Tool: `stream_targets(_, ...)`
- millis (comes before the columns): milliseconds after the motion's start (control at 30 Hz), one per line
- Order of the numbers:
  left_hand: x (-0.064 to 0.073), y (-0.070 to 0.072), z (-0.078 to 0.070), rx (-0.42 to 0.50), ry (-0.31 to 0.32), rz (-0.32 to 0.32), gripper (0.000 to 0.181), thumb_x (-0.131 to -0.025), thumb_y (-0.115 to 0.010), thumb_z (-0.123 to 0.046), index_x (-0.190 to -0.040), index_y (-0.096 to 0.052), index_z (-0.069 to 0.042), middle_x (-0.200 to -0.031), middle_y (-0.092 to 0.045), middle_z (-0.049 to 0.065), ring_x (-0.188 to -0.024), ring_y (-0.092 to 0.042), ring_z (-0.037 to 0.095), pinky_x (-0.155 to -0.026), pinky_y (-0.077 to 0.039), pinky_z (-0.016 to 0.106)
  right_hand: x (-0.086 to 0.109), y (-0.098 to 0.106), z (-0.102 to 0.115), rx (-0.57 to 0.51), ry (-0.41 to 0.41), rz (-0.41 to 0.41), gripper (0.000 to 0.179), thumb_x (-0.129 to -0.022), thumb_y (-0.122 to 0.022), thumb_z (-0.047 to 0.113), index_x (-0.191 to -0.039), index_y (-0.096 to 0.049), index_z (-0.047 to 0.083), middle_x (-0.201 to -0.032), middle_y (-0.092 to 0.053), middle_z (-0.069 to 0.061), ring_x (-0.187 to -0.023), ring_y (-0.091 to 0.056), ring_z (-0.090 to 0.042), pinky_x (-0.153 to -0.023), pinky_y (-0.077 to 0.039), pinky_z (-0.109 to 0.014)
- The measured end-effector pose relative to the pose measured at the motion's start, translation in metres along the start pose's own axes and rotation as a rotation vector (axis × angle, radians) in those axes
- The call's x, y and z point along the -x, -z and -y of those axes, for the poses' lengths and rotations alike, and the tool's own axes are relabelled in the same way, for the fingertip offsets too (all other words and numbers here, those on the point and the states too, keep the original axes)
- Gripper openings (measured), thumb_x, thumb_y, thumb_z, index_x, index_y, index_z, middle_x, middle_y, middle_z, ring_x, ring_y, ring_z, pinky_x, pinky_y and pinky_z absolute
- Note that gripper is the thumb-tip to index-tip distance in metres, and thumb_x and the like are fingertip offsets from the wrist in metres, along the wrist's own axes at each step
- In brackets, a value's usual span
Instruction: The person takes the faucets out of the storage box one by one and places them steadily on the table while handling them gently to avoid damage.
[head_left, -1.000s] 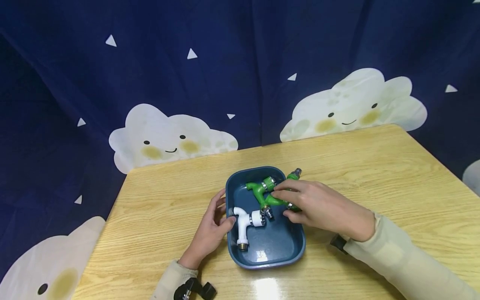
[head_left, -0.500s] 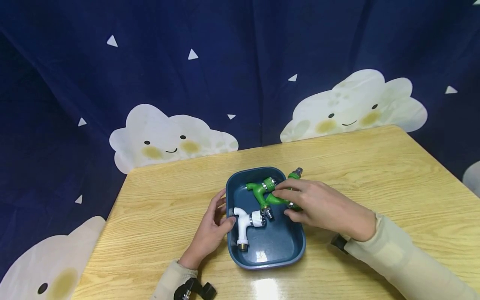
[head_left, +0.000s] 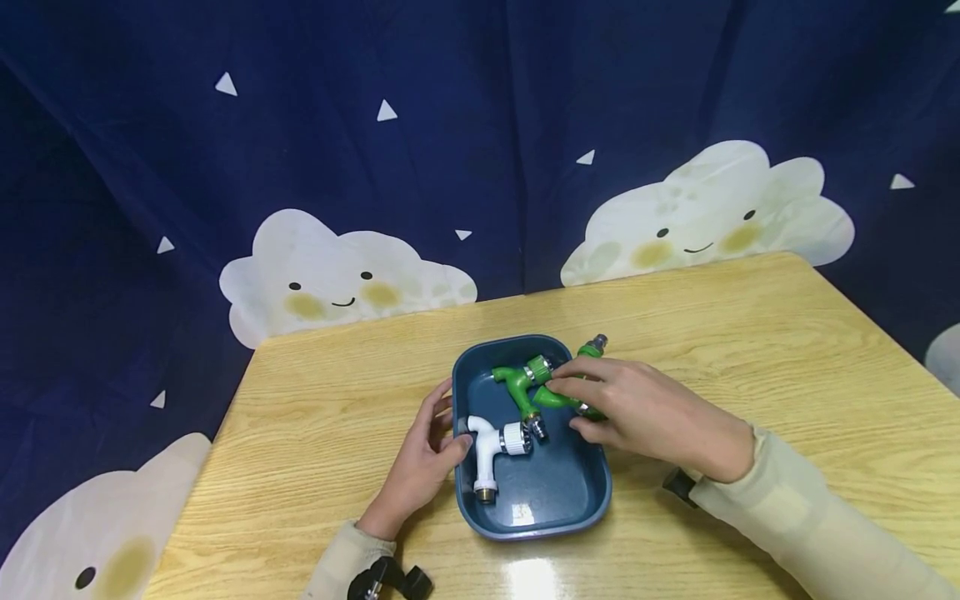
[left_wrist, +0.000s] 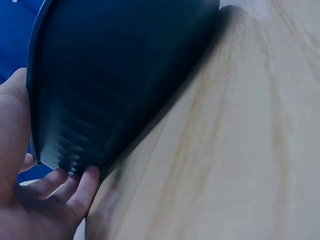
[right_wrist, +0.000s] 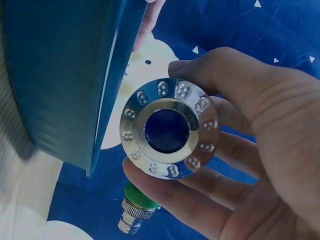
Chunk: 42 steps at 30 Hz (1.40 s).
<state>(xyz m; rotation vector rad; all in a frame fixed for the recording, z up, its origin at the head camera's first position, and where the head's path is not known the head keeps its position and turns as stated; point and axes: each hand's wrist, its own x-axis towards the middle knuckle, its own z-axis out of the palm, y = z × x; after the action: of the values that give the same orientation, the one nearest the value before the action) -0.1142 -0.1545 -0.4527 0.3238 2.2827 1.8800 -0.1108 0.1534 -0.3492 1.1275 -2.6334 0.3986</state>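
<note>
My left hand [head_left: 417, 468] grips the left side of a dark blue plastic tray [head_left: 557, 492], thumb over the rim and fingers along the outer wall, as the left wrist view also shows. Above the tray's right rim, my right hand [head_left: 647, 417] holds a green faucet [head_left: 552, 397], its spout pointing left over the tray. In the right wrist view, thumb and fingers curl round the faucet's chrome-faced knob [right_wrist: 132, 142], which has a dark blue centre. Inside the tray lie another green faucet [head_left: 517, 385] and a white faucet [head_left: 487, 454] with a white knob.
The tray stands on a light wooden table [head_left: 337, 400]. A dark blue curtain [head_left: 517, 150] with white clouds and triangles hangs behind the table's far edge. Dark wrist-worn devices show at both sleeves.
The right hand and the held green faucet have shifted very slightly to the right. The left hand, tray and the faucets inside it look unmoved.
</note>
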Motion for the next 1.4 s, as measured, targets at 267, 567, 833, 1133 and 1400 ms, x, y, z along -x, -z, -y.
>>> stream_targets(267, 0.0003, -0.0002, 0.0009, 0.010, -0.008, 0.005, 0.076, -0.096, -0.062, -0.004, -0.162, -0.031, -0.025, -0.154, -0.046, 0.017, -0.140, -0.055, 0.037, -0.095, -0.054, 0.018, -0.0001, -0.0003, -0.0011, 0.007, -0.008, -0.007, 0.044, -0.084, -0.085, 0.022, -0.125, -0.074, 0.011, -0.128, -0.071, -0.004, -0.106, -0.073, -0.017, -0.084, -0.062, -0.034)
stream_targets(567, 0.0006, 0.0000, 0.0013, 0.002, 0.001, -0.005, 0.076, -0.096, -0.062, -0.005, -0.162, -0.031, -0.025, -0.155, -0.046, 0.016, -0.141, -0.054, 0.037, -0.096, -0.053, 0.018, 0.0001, -0.0005, -0.0029, 0.011, -0.005, -0.016, 0.044, -0.084, -0.085, 0.022, -0.125, -0.074, 0.011, -0.128, -0.071, -0.004, -0.104, -0.073, -0.017, -0.083, -0.062, -0.034)
stream_targets(833, 0.0011, -0.0002, 0.0018, -0.003, 0.001, -0.006, 0.076, -0.096, -0.062, -0.006, -0.162, -0.031, -0.025, -0.155, -0.046, 0.016, -0.141, -0.054, 0.037, -0.096, -0.053, 0.018, 0.0007, 0.0009, -0.0028, 0.008, -0.028, 0.000, 0.043, -0.086, -0.084, 0.021, -0.127, -0.073, 0.011, -0.129, -0.070, -0.004, -0.104, -0.073, -0.018, -0.083, -0.062, -0.035)
stream_targets(1133, 0.0003, 0.0006, 0.0032, -0.019, 0.003, -0.005, 0.077, -0.096, -0.063, -0.006, -0.162, -0.029, -0.025, -0.156, -0.046, 0.017, -0.142, -0.053, 0.037, -0.096, -0.053, 0.018, 0.0004, 0.0015, -0.0050, 0.022, -0.028, -0.009, 0.042, -0.085, -0.084, 0.020, -0.125, -0.073, 0.011, -0.128, -0.071, -0.003, -0.099, -0.073, -0.015, -0.080, -0.062, -0.034)
stream_targets(1400, 0.0012, 0.0001, 0.0022, -0.026, 0.014, -0.016, 0.076, -0.096, -0.063, -0.007, -0.162, -0.031, -0.028, -0.155, -0.047, 0.015, -0.140, -0.054, 0.036, -0.096, -0.052, 0.018, 0.0003, 0.0007, -0.0074, 0.029, -0.030, -0.018, 0.041, -0.085, -0.084, 0.021, -0.124, -0.074, 0.012, -0.126, -0.071, -0.003, -0.098, -0.072, -0.014, -0.080, -0.062, -0.033)
